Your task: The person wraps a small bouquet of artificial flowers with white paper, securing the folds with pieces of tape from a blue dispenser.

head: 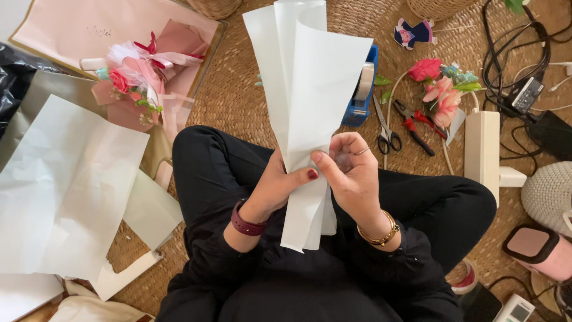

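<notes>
White paper sheets (310, 77) are pinched at their gathered waist by left hand (280, 185) and right hand (351, 173).

- A woven straw mat (238, 107) covers the floor and carries everything.
- Far left: a pink paper sheet (71, 30) with a wrapped pink bouquet (140, 77) on it.
- Left: large pale paper sheets (65, 185) overlapping.
- Far middle: a blue tape dispenser (362, 89), with scissors (386, 134) and red-handled pliers (417, 125) just to its right.
- Right: loose pink flowers (441, 89), a white power strip (481, 149), and tangled black cables (512, 53).
- Near right: a roll of tape (465, 277).
</notes>
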